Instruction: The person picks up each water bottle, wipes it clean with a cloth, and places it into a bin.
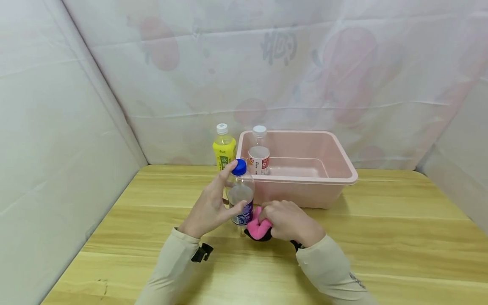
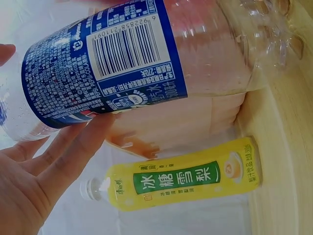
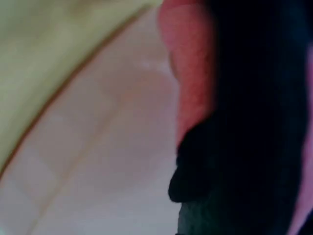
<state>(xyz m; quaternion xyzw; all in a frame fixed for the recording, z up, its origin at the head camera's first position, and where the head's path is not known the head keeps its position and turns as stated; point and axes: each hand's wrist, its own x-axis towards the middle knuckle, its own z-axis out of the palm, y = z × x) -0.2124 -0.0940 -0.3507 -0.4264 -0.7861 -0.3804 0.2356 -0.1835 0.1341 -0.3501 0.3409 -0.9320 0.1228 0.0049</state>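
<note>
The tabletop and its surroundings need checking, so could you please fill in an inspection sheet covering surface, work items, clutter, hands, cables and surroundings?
Surface: wood-grain table, with small dark marks near its front left.
Work items: blue-capped bottle, cap on; pink-and-black cloth beside its lower end, contact unclear.
Clutter: yellow-labelled bottle upright, left of the pink bin; white-capped bottle upright inside the bin.
Hands: left hand holds the blue-capped bottle; right hand grips the cloth.
Cables: nothing seen.
Surroundings: pale printed sheeting behind and at both sides, visibly creased.
</note>
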